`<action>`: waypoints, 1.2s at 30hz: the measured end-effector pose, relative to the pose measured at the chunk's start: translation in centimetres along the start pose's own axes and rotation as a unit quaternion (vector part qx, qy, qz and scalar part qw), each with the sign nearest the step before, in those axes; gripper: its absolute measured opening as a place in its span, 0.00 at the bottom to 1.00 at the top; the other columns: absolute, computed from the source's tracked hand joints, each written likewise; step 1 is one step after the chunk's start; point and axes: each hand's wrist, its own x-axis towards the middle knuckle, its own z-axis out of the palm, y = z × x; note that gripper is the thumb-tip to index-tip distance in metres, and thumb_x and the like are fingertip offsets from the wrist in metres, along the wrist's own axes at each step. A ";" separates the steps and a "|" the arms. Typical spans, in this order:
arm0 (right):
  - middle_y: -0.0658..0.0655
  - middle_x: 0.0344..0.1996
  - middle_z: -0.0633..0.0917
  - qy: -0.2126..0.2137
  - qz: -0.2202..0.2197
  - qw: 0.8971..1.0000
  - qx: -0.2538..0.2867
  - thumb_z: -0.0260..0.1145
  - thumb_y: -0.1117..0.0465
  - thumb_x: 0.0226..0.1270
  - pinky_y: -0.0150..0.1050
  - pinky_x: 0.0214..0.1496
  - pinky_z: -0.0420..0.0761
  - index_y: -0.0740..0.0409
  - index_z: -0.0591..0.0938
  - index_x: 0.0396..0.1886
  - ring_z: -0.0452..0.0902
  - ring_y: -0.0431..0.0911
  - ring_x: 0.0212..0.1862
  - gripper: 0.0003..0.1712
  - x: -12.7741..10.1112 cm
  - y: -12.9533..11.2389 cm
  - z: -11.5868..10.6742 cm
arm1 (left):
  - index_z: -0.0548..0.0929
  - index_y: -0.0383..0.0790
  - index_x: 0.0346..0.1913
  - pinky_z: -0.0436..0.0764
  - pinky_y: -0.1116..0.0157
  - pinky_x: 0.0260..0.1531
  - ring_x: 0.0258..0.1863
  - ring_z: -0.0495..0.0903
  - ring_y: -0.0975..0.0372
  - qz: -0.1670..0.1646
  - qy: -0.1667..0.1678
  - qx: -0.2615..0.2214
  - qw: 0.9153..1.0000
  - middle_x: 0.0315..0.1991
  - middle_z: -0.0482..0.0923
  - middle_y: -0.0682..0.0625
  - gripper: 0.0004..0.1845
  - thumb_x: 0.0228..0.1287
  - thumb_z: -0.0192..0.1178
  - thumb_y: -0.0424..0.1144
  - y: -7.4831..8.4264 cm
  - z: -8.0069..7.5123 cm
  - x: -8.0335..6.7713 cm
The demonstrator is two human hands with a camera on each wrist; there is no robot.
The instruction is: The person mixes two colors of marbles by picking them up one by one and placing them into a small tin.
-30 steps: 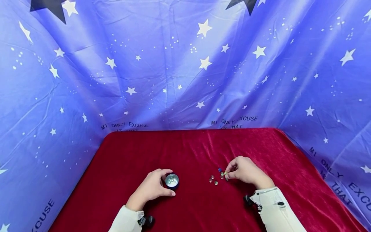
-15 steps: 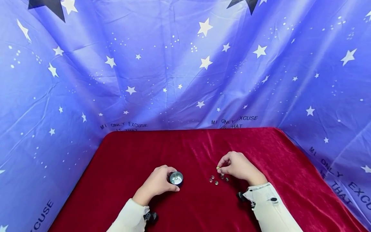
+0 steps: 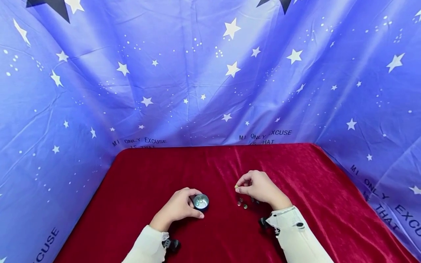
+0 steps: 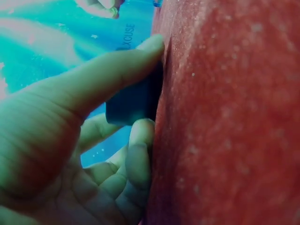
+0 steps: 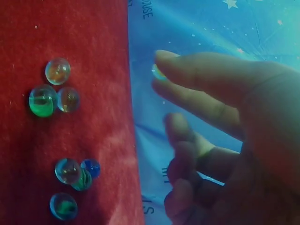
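Note:
My left hand [image 3: 179,208] holds a small round dark blue cup [image 3: 204,204] on the red cloth, thumb on the near side and fingers on the far side. A few glass marbles show inside it. In the left wrist view the cup's wall [image 4: 129,108] sits between thumb and fingers, right at the cloth. My right hand [image 3: 260,188] pinches a yellowish glass marble [image 5: 158,71] between thumb and index finger, raised above the table; its other fingers curl loosely. Beneath that hand lie several marbles, among them a green one [image 5: 43,101] and a blue one [image 5: 91,168].
Red velvet cloth [image 3: 164,168] covers the table, with slight folds on the right. A blue star-printed curtain [image 3: 190,73] surrounds the far edge and both sides. The loose marbles stand in two small clusters, to the right of the cup.
My right hand has lifted the yellowish marble from among the others and carried it left. My left hand has shifted the cup a little to the right and away from me.

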 end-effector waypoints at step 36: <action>0.41 0.18 0.74 0.064 -0.090 0.994 0.009 0.81 0.57 0.57 0.32 0.27 0.73 0.39 0.92 0.33 0.69 0.35 0.23 0.07 0.9 -3.2 4.5 | 0.91 0.60 0.51 0.74 0.67 0.35 0.30 0.73 0.70 0.001 -0.021 0.085 0.996 0.25 0.80 0.64 0.32 0.35 0.87 0.53 1.2 -0.2 1.2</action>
